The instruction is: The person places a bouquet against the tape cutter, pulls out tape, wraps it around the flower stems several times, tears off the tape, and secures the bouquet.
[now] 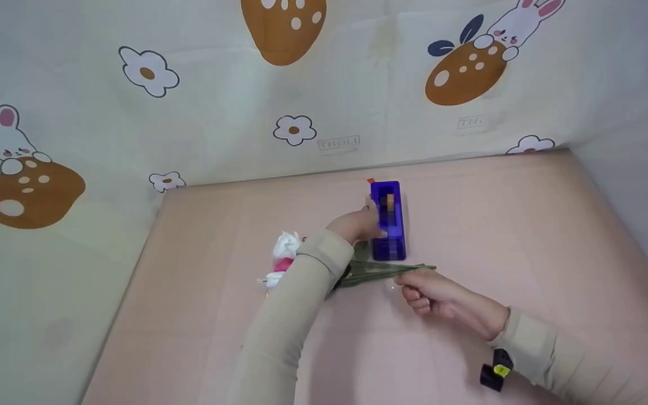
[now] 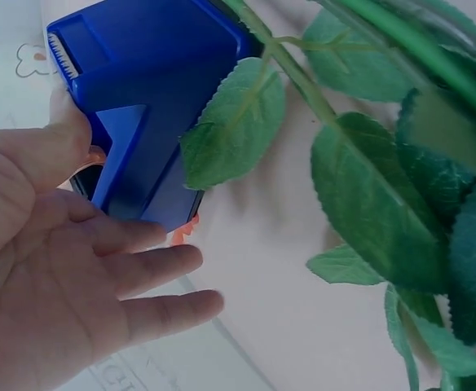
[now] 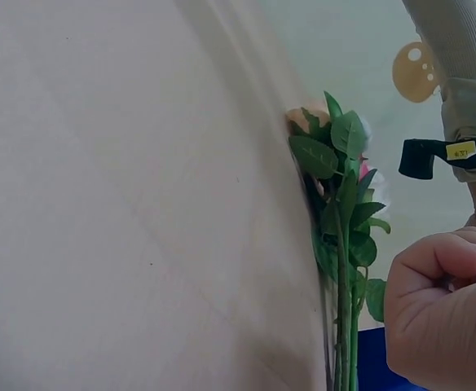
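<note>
Two hands are at work on the pink table (image 1: 526, 236), with a bunch of artificial flowers (image 1: 284, 259) lying between them. Farthest left lie the white and pink blooms, partly hidden behind the left forearm; the green stems (image 1: 386, 270) run rightward from them, long axis roughly across the table. The left hand (image 1: 358, 224) reaches over the bunch to the blue tape dispenser (image 1: 388, 219), which stands just beyond the stems, its long axis pointing away from the person. In the left wrist view the fingers (image 2: 140, 269) are straight and slightly spread, the thumb resting against the dispenser's cutter end; they touch it rather than grip it. The dispenser is nearer this hand. Farther right, the right hand (image 1: 433, 292) sits at the stem ends, fingers curled into a loose fist (image 3: 442, 318); whether they pinch the stems cannot be told.
</note>
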`<state>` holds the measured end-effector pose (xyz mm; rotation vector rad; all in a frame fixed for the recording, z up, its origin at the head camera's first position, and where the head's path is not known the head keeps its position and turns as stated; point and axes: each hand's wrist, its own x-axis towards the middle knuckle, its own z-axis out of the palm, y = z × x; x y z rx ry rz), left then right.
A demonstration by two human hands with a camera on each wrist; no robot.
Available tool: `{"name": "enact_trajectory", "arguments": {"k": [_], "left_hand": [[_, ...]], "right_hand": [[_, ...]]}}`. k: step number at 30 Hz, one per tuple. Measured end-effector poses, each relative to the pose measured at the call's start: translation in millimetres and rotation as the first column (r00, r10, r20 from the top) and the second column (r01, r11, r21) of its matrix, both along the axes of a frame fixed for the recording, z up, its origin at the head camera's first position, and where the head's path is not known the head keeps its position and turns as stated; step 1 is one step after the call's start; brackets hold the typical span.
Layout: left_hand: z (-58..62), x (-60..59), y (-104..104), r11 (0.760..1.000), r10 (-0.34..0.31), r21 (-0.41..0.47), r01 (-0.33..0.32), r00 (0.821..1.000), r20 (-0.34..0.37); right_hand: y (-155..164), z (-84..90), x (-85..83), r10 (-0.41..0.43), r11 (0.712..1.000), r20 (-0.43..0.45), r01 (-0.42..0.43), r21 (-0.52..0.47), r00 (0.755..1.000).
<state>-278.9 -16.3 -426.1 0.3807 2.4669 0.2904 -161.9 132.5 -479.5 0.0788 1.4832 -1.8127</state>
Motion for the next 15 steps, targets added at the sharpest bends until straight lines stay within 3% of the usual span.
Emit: {"name": "enact_trajectory", "arguments": {"k": [4,6,7,8,11,13,15], "left_hand": [[1.9,8.4,-2.8,0.998,-0.018,-0.063,0.011,0.993,-0.117],[6.9,18.0,-4.4,0.987,-0.083,-0.15,0.052,0.975,-0.206],[9.0,24.3,-5.5,0.977,-0.126,-0.201,0.074,0.958,-0.259],[11.1,31.5,-7.0,0.962,-0.179,-0.255,0.097,0.93,-0.32],[10.6,58.2,-10.5,0.93,-0.283,-0.353,0.107,0.821,-0.497],[2.3,77.4,-11.6,0.929,-0.301,-0.36,0.088,0.745,-0.595],[-9.5,95.5,-11.9,0.942,-0.284,-0.329,0.07,0.691,-0.665]], "right_hand": [[2.7,0.0,-0.4,0.007,1.0,-0.009,-0.007,0.024,1.0],[4.3,0.2,-0.4,0.011,0.999,-0.015,-0.011,0.04,1.0],[4.8,-0.1,-0.3,0.013,0.999,-0.017,-0.013,0.048,1.0],[4.9,-0.5,-0.5,0.016,0.998,-0.018,-0.015,0.054,1.0],[6.0,-1.8,-0.6,0.025,0.998,-0.023,-0.023,0.062,0.999],[7.2,-3.0,-0.7,0.03,0.998,-0.029,-0.028,0.06,0.999],[8.3,-3.9,-0.7,0.036,0.998,-0.032,-0.034,0.056,0.999]]}}
